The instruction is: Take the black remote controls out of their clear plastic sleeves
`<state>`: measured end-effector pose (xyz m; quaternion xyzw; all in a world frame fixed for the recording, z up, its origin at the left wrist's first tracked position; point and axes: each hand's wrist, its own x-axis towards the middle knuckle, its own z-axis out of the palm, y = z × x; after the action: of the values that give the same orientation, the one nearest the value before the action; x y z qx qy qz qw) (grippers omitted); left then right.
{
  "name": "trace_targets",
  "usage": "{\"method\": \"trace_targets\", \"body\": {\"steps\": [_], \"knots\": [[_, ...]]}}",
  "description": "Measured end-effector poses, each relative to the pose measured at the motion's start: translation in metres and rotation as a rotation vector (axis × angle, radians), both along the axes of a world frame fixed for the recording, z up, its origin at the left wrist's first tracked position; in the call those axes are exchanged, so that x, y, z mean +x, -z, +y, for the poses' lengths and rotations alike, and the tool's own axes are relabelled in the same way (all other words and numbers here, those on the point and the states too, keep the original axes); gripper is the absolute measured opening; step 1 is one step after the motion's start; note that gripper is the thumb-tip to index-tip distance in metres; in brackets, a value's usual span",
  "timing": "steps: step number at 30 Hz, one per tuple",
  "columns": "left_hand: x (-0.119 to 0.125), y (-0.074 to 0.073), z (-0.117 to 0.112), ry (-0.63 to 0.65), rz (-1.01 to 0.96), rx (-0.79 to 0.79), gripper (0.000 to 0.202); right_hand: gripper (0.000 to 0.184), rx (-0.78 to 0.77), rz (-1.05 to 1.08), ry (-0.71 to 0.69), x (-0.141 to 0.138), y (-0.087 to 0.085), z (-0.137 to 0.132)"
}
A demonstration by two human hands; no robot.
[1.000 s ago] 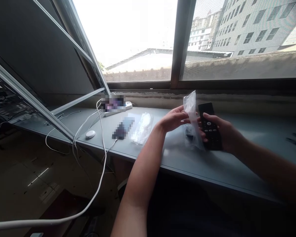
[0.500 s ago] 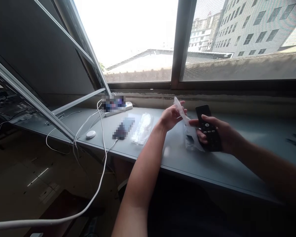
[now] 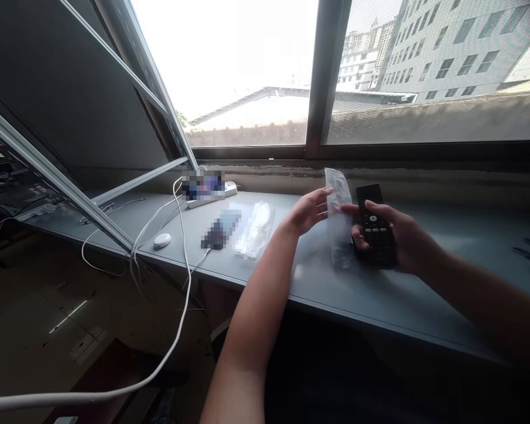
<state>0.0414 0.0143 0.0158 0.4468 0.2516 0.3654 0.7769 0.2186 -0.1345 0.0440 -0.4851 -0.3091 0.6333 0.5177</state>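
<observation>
The plastic sleeve, seen half a second earlier leaning toward the left, had been brought close to vertical at right of centre in the frame, and the remote control beside it had also been turned slightly more upright. The sleeve and the remote were thus set nearly parallel, side by side, with the remote still outside the film; by judgement, the two were being aligned, and no insertion had been made. The remote was gripped by the right hand, its fingers closed around the body, the thumb laid on the face and the index finger extended against the sleeve. The fingers of the left hand were partly spread at the sleeve's upper left edge; whether the film was pinched could not be determined. On the grey counter, a second plastic packet was placed near the centre, beside a blurred-out device connected to a white cord; a white round puck was located farther left, near the front edge, and a power strip at the rear. A thick white cable was looped across the lower left. The upper left was occupied by a slanted metal frame, and the rear by a bright window.
</observation>
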Motion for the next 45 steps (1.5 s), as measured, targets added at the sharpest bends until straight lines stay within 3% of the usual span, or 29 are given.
{"method": "trace_targets", "body": {"steps": [11,14,21,26,30,35,37,40,45], "knots": [[0.001,0.006,0.008,-0.207,0.0,-0.007,0.037,0.04,0.06,0.005,0.028,-0.002,-0.002,-0.002],[0.001,0.006,0.006,-0.149,-0.001,0.01,0.036,0.042,0.067,0.011,0.012,-0.002,-0.002,-0.003],[-0.002,0.007,-0.002,0.126,-0.018,0.125,0.04,0.044,0.085,-0.02,-0.017,-0.003,-0.003,-0.004],[-0.004,0.01,-0.004,0.124,0.01,0.19,0.033,0.048,0.115,-0.033,-0.043,-0.004,-0.007,-0.006],[0.001,0.011,0.001,0.127,0.071,0.156,0.029,0.046,0.073,-0.013,-0.009,-0.005,-0.007,-0.006],[0.002,0.005,0.005,0.137,0.076,0.046,0.056,0.043,0.032,-0.001,0.055,-0.006,-0.007,-0.005],[0.001,0.002,0.002,0.11,0.088,0.084,0.055,0.042,0.032,0.006,0.062,-0.006,-0.008,-0.005],[0.001,0.002,-0.004,0.024,0.124,0.158,0.038,0.043,0.041,0.013,0.078,-0.006,-0.009,-0.004],[0.003,0.006,-0.001,-0.131,0.145,0.11,0.027,0.04,0.061,0.037,0.161,-0.005,-0.006,0.0]]}}
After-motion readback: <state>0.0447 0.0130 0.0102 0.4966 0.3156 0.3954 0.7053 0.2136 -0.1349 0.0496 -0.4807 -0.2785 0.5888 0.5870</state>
